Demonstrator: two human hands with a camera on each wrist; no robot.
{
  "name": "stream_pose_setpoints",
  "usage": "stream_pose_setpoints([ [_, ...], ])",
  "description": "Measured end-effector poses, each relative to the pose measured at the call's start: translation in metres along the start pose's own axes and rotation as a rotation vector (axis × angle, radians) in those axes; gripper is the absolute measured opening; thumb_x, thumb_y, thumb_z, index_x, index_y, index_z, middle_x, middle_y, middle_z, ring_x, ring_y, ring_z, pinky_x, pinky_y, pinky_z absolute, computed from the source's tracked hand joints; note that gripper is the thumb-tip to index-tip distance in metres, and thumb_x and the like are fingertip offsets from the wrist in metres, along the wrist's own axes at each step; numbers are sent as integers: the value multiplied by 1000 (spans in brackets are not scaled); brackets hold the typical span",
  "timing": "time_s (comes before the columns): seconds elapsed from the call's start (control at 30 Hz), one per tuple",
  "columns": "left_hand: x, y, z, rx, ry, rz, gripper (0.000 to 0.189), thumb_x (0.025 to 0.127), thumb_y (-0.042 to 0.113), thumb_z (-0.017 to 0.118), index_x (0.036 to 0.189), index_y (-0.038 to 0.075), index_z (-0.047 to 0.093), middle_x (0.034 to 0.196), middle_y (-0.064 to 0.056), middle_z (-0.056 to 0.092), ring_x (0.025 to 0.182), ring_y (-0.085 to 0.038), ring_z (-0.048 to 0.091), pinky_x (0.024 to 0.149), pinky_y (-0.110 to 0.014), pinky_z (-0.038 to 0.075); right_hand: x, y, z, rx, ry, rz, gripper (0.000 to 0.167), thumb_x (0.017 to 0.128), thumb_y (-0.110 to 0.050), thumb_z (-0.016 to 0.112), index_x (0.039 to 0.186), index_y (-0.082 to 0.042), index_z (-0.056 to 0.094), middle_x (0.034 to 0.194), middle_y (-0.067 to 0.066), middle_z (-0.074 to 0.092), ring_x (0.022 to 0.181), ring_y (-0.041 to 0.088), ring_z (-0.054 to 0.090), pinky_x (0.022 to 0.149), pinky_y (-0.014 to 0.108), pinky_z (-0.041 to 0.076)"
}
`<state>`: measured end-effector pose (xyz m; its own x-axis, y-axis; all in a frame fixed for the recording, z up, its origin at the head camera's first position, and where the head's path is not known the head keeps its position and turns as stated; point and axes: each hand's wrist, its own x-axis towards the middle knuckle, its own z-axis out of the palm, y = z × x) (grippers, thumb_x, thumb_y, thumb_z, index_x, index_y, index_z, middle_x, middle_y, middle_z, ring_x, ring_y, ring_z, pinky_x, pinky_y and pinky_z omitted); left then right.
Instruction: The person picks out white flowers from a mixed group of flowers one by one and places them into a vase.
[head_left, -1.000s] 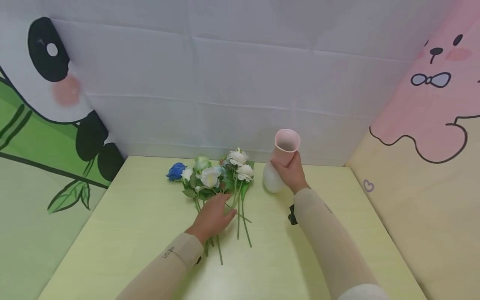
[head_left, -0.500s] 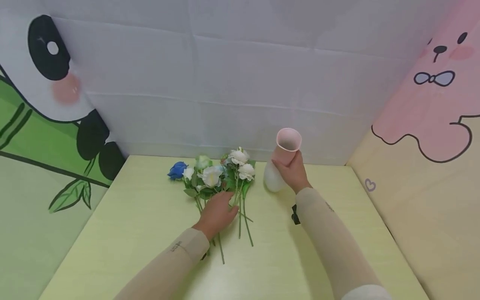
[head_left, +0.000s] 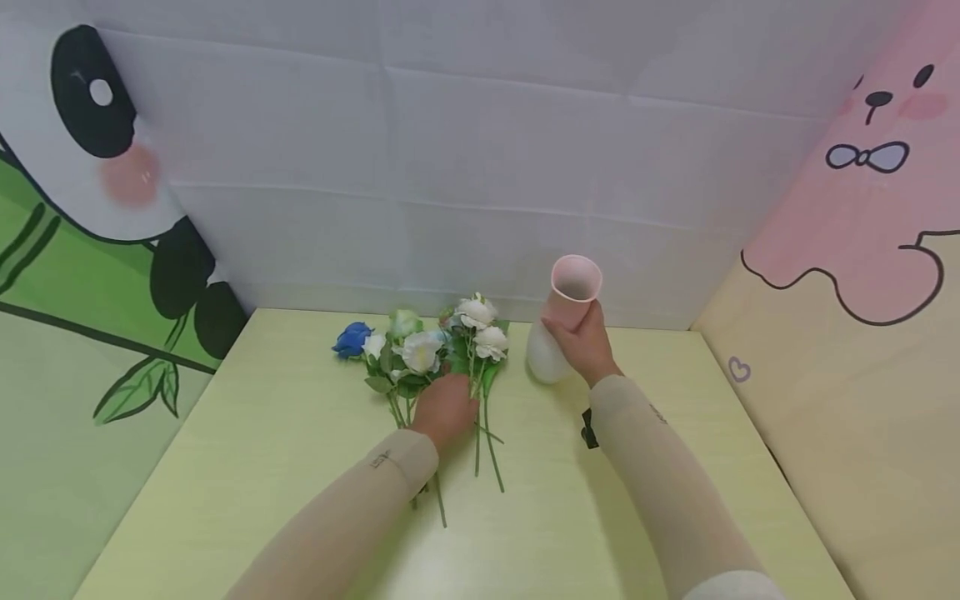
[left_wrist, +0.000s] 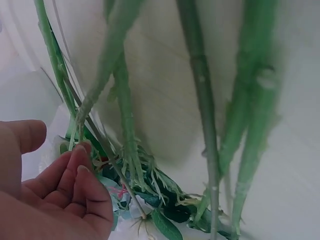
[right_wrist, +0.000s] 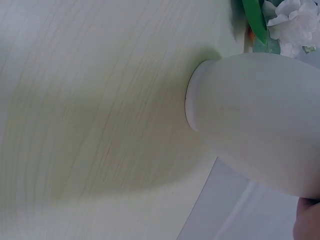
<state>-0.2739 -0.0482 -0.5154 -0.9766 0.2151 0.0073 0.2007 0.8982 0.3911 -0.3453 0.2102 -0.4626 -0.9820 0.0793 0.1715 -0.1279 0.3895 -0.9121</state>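
Artificial flowers lie bunched on the table, with a blue rose (head_left: 351,340) at the left end and white blooms (head_left: 491,342) at the right. My left hand (head_left: 446,408) reaches in among their stems (head_left: 492,450). Seen in the left wrist view, its fingertips (left_wrist: 82,147) are right at a green stem (left_wrist: 112,50), while the thumb stands apart from them. My right hand (head_left: 590,346) grips the neck of a vase, pink at the top and white below (head_left: 546,357). In the right wrist view the vase's white body (right_wrist: 260,110) tilts, its base close over the table.
The pale wood-grain table (head_left: 247,467) carries the flowers. A whitish cloth wall (head_left: 495,167) rises behind its back edge. Side panels with a cartoon panda (head_left: 120,200) and a pink bear (head_left: 862,225) flank it.
My left hand has moved a little forward and right, deeper among the stems, and its fingers have gone under the blooms. My right hand and the vase stay nearly still.
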Motion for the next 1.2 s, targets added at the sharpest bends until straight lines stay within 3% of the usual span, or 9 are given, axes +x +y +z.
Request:
stream_pose_setpoints([
  [0.4,12,6,-1,35,-49,-147,27,101,32,67,85,10,67,67,-4,60,56,-20,59,51,-41,51,-2,-4,1,-1,7,-15,85,91,-29,80,154,-9,26,144,13,47,130,32,50,114,54,36],
  [0.6,15,11,1,54,-49,-170,31,101,31,68,78,10,68,61,-5,60,52,-20,58,49,-42,51,-1,-4,1,-11,11,-9,85,91,-30,80,154,-10,27,144,12,48,130,31,50,114,53,36],
  [0.87,19,10,7,30,-68,-193,27,98,33,73,87,8,73,61,-4,60,51,-20,58,49,-40,51,-1,-3,2,-4,-7,0,88,90,-35,81,155,-11,27,144,13,48,131,32,50,114,56,36],
  [1.2,19,18,4,26,-77,-193,27,104,11,56,84,6,73,60,-10,60,49,-22,58,44,-38,46,0,0,1,-18,24,-12,86,90,-34,82,153,-11,29,142,13,51,128,31,52,112,53,38],
])
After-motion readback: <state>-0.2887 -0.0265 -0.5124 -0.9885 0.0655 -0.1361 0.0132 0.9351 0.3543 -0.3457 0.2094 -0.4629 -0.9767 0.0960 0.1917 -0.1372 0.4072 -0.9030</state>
